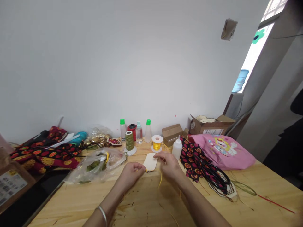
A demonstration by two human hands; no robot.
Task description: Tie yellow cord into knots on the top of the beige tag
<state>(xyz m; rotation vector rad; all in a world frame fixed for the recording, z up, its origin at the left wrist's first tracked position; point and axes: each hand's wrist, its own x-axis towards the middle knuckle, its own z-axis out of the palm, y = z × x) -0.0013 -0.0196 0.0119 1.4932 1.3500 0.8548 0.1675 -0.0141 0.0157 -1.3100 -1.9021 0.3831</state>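
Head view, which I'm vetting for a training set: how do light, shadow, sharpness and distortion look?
Head view: soft light on the wall; the window washed out to white; a dim shadow on the table between the forearms; wide-angle stretching towards the edges; the left box's label too soft to read; both hands fairly clear.

Daylight is being let in by the glaring window (pixel 252 52) upper right; the wall (pixel 142 63) is evenly lit, edges visibly stretched.

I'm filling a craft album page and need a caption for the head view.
Two bare hands hold a cream, flat, rounded plaque above a pale wooden table.
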